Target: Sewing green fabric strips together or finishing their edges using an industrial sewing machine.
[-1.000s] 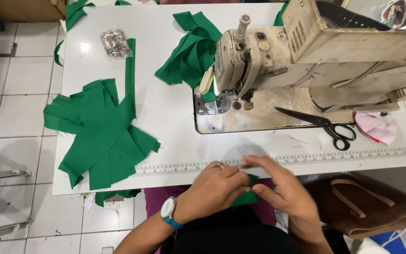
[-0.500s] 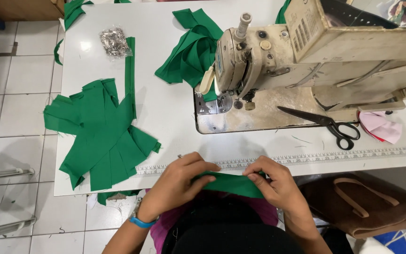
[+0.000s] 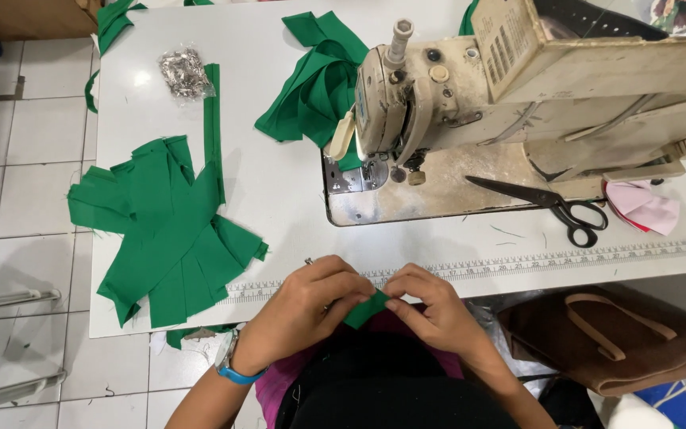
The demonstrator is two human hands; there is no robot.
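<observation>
Here two hands meet at the near edge of the white desk (image 3: 279, 199): the left hand (image 3: 303, 306) and the right hand (image 3: 430, 310) both pinch one small green fabric piece (image 3: 365, 308) between their fingertips, just over the printed ruler strip (image 3: 518, 264). Most of that piece is covered by the fingers, so its shape is hard to make out. On the left lies one fanned pile of green strips (image 3: 164, 230); the strips overlap too much to count. One crumpled green heap (image 3: 315, 79) sits far off, beside the single sewing machine (image 3: 533, 87), whose right end is cut off. One pair of black scissors (image 3: 553, 208) rests on the machine bed, one pink scrap (image 3: 645, 205) next to it, partly tucked under the machine. One small clear bag (image 3: 184, 71) holds shiny bits too small to identify. One brown bag (image 3: 621, 338) sits near right.
</observation>
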